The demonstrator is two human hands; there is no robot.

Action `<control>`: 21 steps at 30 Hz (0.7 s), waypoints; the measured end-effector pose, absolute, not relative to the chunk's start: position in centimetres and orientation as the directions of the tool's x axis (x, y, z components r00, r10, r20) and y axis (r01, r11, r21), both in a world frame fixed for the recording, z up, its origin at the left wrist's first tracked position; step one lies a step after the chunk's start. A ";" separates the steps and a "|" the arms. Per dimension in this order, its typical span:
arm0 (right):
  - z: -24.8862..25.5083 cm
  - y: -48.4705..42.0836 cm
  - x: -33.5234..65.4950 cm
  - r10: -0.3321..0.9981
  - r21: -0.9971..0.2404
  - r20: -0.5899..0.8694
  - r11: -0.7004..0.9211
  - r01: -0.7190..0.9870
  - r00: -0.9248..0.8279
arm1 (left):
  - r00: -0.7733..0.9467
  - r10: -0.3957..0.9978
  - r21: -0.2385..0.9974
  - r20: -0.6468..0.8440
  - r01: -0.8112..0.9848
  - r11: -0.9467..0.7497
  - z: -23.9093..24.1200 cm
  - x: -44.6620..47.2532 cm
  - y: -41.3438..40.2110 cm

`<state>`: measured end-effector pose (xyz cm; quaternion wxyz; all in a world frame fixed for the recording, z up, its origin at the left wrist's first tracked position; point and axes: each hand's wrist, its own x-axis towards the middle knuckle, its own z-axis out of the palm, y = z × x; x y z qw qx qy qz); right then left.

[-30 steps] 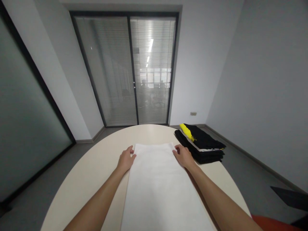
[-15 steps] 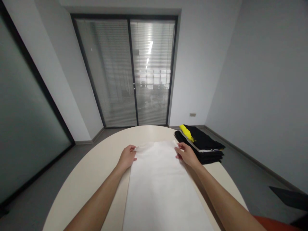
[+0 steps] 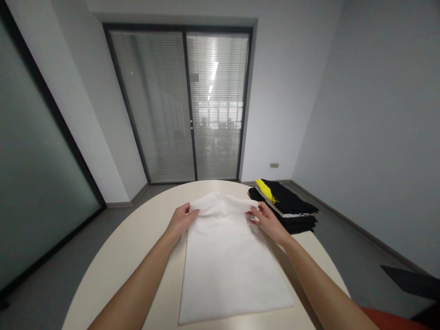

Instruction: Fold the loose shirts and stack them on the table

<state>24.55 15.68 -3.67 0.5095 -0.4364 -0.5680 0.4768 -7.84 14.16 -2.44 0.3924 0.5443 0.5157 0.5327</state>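
A white cloth point(image 3: 227, 261), folded into a long strip, lies on a round cream table point(image 3: 137, 256) in front of me. My left hand point(image 3: 180, 220) pinches its far left corner and my right hand point(image 3: 268, 219) pinches the far right corner. Both hands hold the far edge lifted off the table, so it sags in a curve between them. The near part of the cloth still lies flat.
A stack of folded black garments point(image 3: 288, 208) with a yellow patch sits on the table's far right. Beyond the table is a glass sliding door with blinds point(image 3: 185, 105). An orange chair edge point(image 3: 388, 318) shows at the lower right.
Both hands went from resting at the cloth's far corners to gripping them and raising the far edge. The cloth's near end has slid away from me.
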 end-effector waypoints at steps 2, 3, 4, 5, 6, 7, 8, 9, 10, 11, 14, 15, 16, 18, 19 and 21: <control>-3.0 14.9 25.3 0.984 -0.996 0.093 0.091 -0.020 -0.153 | -0.082 0.982 0.977 0.173 0.141 -0.160 -2.3 -7.8 13.8; -2.7 14.6 25.7 0.980 -0.998 0.062 0.055 -0.041 -0.191 | -0.074 0.983 0.979 0.168 0.133 -0.157 -2.2 -7.8 13.5; -2.5 14.2 26.2 0.971 -0.998 0.036 0.021 -0.066 -0.238 | -0.066 0.985 0.980 0.160 0.126 -0.151 -2.0 -7.8 13.3; -2.4 14.0 26.8 0.958 -0.995 0.017 -0.011 -0.095 -0.286 | -0.056 0.988 0.984 0.145 0.110 -0.138 -1.9 -7.8 13.0; -2.3 13.8 27.2 0.943 -0.992 0.002 -0.041 -0.122 -0.333 | -0.038 0.992 0.990 0.119 0.080 -0.115 -1.8 -7.8 12.7; -2.3 13.6 27.7 0.927 -0.988 -0.009 -0.067 -0.141 -0.374 | -0.017 0.996 0.996 0.086 0.036 -0.085 -1.6 -7.9 12.5; -2.4 13.6 27.9 0.914 -0.985 -0.015 -0.084 -0.153 -0.406 | 0.007 0.999 0.998 0.051 -0.020 -0.051 -1.6 -7.9 12.3; -2.6 13.6 28.1 0.903 -0.983 -0.012 -0.088 -0.159 -0.429 | 0.027 0.999 0.997 0.024 -0.081 -0.022 -1.5 -7.9 12.1; -2.8 13.7 28.1 0.897 -0.984 0.005 -0.075 -0.163 -0.442 | 0.037 0.999 0.990 0.013 -0.139 -0.008 -1.5 -7.8 12.1; -3.0 13.8 27.9 0.896 -0.984 0.034 -0.047 -0.170 -0.443 | 0.028 0.999 0.982 0.030 -0.185 -0.024 -1.5 -7.8 12.1; -3.5 14.5 27.0 0.909 -0.973 0.162 0.083 -0.215 -0.385 | -0.054 0.983 0.957 0.173 -0.228 -0.181 -1.9 -7.3 12.5; -3.5 14.6 26.8 0.911 -0.965 0.200 0.119 -0.234 -0.361 | -0.073 0.974 0.948 0.215 -0.225 -0.226 -2.1 -7.2 12.7; -3.5 14.7 26.7 0.910 -0.958 0.226 0.142 -0.251 -0.347 | -0.082 0.967 0.942 0.241 -0.222 -0.254 -2.3 -7.1 12.9; -3.3 14.7 27.0 0.901 -0.953 0.237 0.144 -0.266 -0.364 | -0.061 0.962 0.941 0.266 -0.202 -0.273 -2.7 -7.2 13.0; -3.2 14.6 27.4 0.894 -0.957 0.227 0.132 -0.258 -0.386 | -0.036 0.958 0.942 0.283 -0.179 -0.285 -2.8 -7.4 13.0; -2.8 14.2 28.5 0.876 -0.975 0.177 0.093 -0.203 -0.448 | 0.046 0.942 0.939 0.332 -0.108 -0.326 -3.1 -8.0 12.6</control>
